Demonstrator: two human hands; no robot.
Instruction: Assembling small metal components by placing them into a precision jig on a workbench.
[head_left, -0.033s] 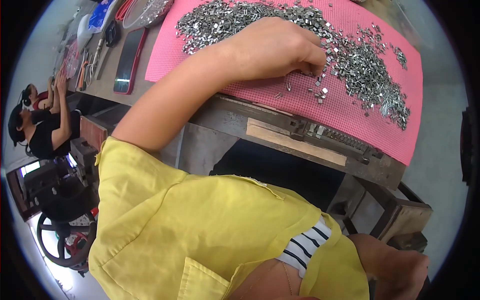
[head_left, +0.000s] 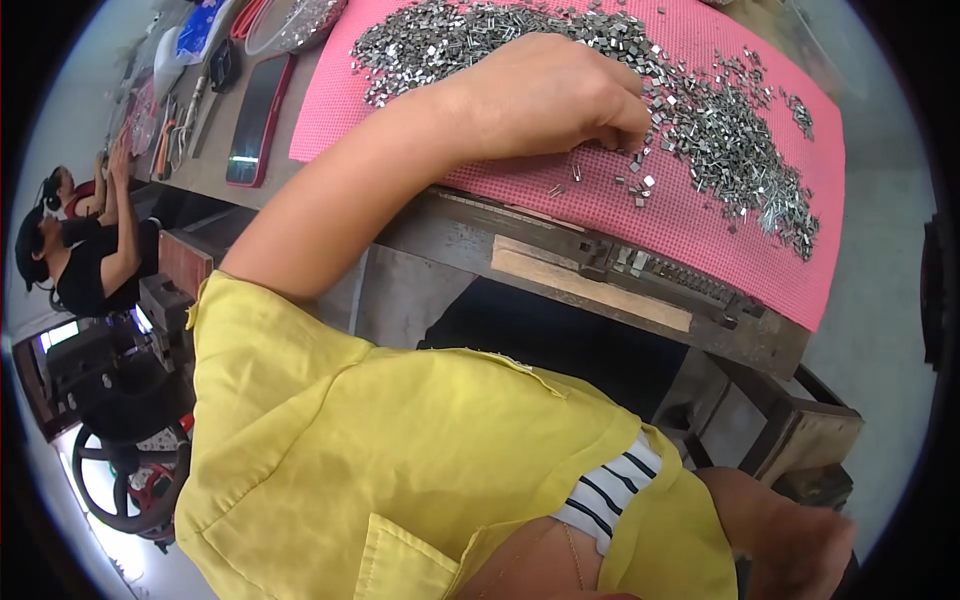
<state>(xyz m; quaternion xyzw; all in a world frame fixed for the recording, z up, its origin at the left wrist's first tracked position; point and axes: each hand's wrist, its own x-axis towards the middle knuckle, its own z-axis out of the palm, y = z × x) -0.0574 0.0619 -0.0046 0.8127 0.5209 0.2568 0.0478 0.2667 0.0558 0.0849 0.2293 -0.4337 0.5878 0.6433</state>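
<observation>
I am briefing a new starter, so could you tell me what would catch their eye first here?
The bright pink mat on the workbench, strewn with a heap of small silvery metal pieces, stands out first. The left hand reaches across it, fingertips among the loose pieces at its near edge. A phone in a red case lies left of the mat.

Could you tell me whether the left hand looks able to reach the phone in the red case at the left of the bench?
Probably yes. The left hand rests on the pink mat among small metal parts, and the phone lies flat on the bench beside the mat with nothing over it.
</observation>
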